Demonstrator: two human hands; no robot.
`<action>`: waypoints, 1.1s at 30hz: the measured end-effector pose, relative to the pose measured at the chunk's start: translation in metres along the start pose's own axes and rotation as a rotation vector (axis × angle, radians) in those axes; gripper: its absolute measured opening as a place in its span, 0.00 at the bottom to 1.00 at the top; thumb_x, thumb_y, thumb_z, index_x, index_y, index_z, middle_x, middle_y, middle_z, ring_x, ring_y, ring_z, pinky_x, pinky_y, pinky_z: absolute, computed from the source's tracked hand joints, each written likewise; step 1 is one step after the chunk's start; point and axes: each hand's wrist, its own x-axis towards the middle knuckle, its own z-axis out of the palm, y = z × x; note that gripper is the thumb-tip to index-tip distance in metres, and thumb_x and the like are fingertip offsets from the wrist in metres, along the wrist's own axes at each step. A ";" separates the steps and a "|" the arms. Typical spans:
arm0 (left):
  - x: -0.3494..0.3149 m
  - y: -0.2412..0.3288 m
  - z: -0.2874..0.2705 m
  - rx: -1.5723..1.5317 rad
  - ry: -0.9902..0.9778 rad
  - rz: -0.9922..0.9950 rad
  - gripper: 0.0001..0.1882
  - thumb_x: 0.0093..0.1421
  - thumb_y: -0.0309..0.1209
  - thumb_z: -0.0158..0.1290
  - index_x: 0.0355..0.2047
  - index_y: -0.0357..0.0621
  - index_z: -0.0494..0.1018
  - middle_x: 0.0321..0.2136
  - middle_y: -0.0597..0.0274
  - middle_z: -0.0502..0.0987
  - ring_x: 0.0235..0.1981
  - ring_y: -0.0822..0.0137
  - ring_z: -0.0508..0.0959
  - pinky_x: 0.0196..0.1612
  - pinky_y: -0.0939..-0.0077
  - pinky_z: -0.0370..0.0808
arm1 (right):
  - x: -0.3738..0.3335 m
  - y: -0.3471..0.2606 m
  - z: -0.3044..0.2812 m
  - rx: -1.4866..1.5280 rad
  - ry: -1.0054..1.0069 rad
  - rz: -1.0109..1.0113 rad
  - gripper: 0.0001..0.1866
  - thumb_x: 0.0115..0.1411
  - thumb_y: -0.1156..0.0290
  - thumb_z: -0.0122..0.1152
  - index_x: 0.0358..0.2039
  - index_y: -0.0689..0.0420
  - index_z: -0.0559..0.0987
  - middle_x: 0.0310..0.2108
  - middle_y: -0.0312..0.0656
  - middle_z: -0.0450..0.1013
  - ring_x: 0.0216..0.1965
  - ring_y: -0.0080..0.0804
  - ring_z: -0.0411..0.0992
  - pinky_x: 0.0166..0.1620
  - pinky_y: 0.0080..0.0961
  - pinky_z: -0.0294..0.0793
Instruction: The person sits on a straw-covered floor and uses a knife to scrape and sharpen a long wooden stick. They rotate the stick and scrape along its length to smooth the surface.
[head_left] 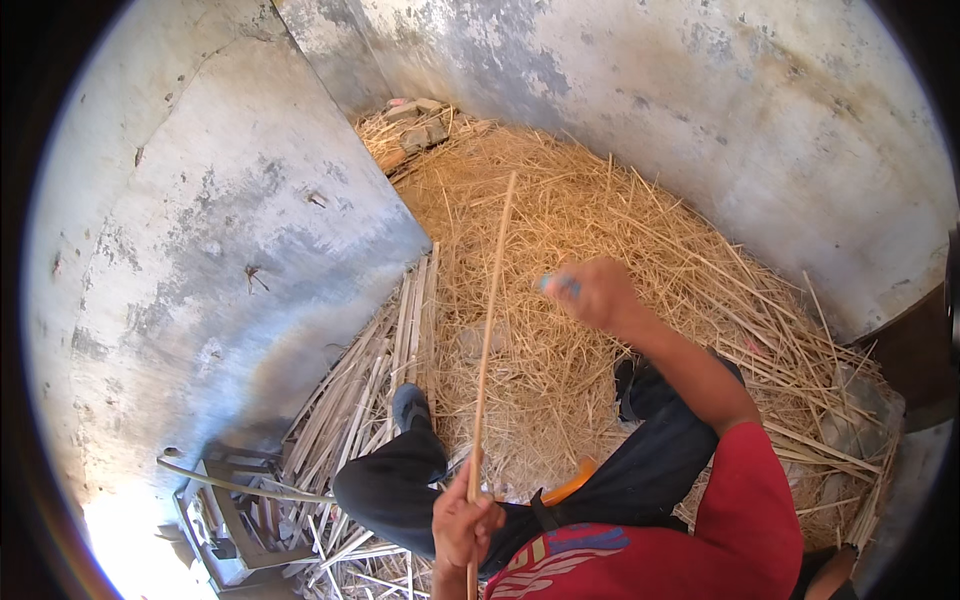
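- Left hand [465, 520]: fist wrapped round the lower end of a long thin stick [492, 320], near the person's lap. Firm full-hand grip.
- Right hand [592, 292]: raised out in front, arm extended, fingers curled round a small bluish tool [560, 285]. Motion blur; can't tell what kind of tool it is.
- Stick runs from the left hand up and away, slightly tilted, with its far tip over the straw. The right hand sits just right of the upper half, near but apart from it; no contact visible.
- Progress, my read: the stick looks pale and clean along its visible length, so stripping or shaving seems partly done. A pile of split sticks [370, 390] lies to the left along the wall, likely finished pieces. How much raw stock is left can't be told from this view.
- Straw heap [600, 210] covers the floor ahead and to the right, looking like offcuts and shavings.
- Legs in dark trousers, shoes [410, 405] planted in the straw; an orange handle [570, 483] pokes out by the lap.
- Concrete walls [220, 230] left and rear; a few bricks [418, 122] in the far corner; a metal frame [225, 520] at lower left.
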 end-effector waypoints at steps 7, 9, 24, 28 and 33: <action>0.007 0.007 0.015 -0.322 -0.224 -0.098 0.33 0.59 0.26 0.45 0.65 0.37 0.49 0.09 0.70 0.59 0.08 0.77 0.59 0.24 0.77 0.60 | -0.038 -0.048 0.015 -0.135 -0.139 -0.266 0.32 0.52 0.33 0.53 0.13 0.52 0.73 0.09 0.38 0.66 0.10 0.36 0.66 0.15 0.32 0.62; -0.001 -0.002 0.021 -0.275 -0.298 -0.183 0.34 0.59 0.27 0.46 0.65 0.37 0.48 0.09 0.69 0.59 0.08 0.76 0.59 0.24 0.77 0.59 | -0.019 -0.028 0.016 -0.144 -0.101 -0.141 0.34 0.53 0.32 0.51 0.12 0.52 0.72 0.08 0.39 0.65 0.09 0.36 0.64 0.14 0.32 0.61; 0.027 0.001 0.016 -0.347 -0.275 -0.164 0.34 0.58 0.29 0.39 0.66 0.42 0.48 0.09 0.69 0.59 0.08 0.75 0.60 0.24 0.74 0.61 | -0.029 -0.038 0.015 -0.106 0.009 -0.238 0.34 0.50 0.29 0.52 0.12 0.50 0.71 0.10 0.38 0.66 0.12 0.35 0.69 0.16 0.31 0.65; 0.022 -0.004 0.016 -0.325 -0.248 -0.198 0.34 0.58 0.30 0.40 0.66 0.42 0.48 0.09 0.71 0.58 0.08 0.75 0.59 0.24 0.74 0.62 | -0.009 -0.004 0.015 -0.076 -0.063 -0.074 0.34 0.48 0.28 0.53 0.12 0.51 0.72 0.09 0.38 0.66 0.11 0.36 0.68 0.16 0.32 0.65; 0.022 0.004 0.017 -0.223 -0.228 -0.152 0.34 0.58 0.30 0.41 0.65 0.42 0.49 0.09 0.72 0.57 0.08 0.77 0.58 0.23 0.76 0.63 | -0.030 -0.045 0.016 -0.107 -0.044 -0.390 0.37 0.47 0.26 0.51 0.11 0.51 0.68 0.07 0.36 0.62 0.09 0.34 0.63 0.13 0.30 0.60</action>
